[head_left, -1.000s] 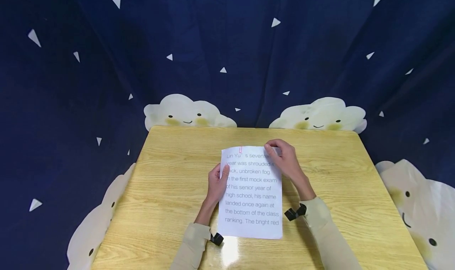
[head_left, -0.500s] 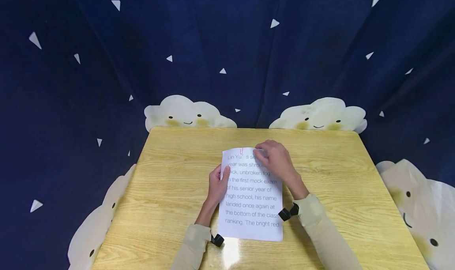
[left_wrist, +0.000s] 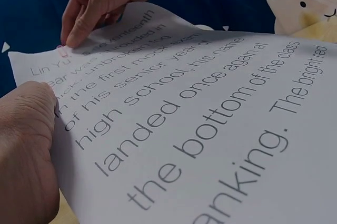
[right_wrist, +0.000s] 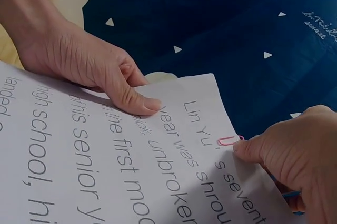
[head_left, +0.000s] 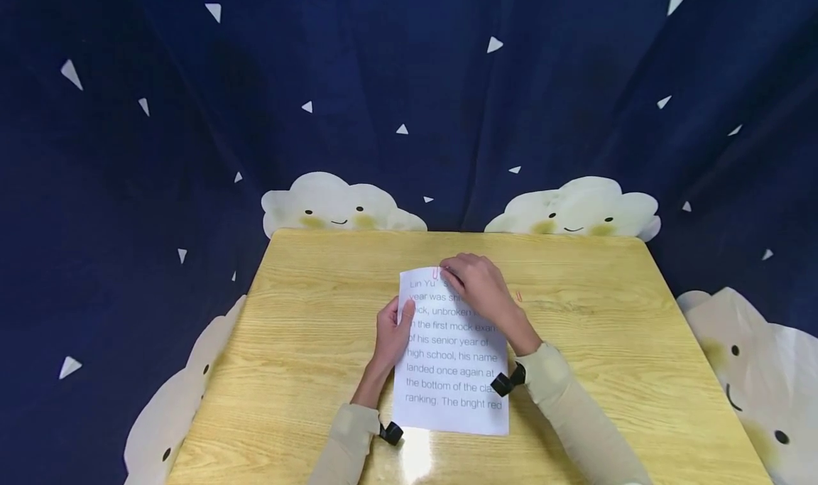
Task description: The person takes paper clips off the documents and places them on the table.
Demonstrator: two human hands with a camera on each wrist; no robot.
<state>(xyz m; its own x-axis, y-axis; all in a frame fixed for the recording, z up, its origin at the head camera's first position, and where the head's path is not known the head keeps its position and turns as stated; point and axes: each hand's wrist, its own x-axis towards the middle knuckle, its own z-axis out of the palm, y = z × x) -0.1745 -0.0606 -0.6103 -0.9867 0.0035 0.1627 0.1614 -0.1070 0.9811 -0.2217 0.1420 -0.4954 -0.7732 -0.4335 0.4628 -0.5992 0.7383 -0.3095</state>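
Note:
White printed paper (head_left: 450, 417) is held up over the table in the head view, its large text facing me. My left hand (head_left: 392, 332) grips its left edge, thumb across the front and fingers behind. A pink paper clip (right_wrist: 226, 141) sits over the top edge, near the left hand's corner. Right beside that clip, my right hand (head_left: 481, 286) pinches the top edge with the thumb in front; the thumb tip (right_wrist: 243, 150) overlaps the clip's end in the right wrist view. Most of the right fingers are hidden behind the paper.
A small red-pink paper clip (head_left: 519, 297) lies on the wooden table (head_left: 594, 343), right of the paper. Behind the table hangs a dark blue curtain (head_left: 358, 59) with white triangles and cloud faces. A black wrist camera (head_left: 505, 383) overlaps the paper's right edge.
My right hand has slid left along the paper's top edge, from the right corner to the clip. The clip on the table has come into view. The left hand keeps its grip.

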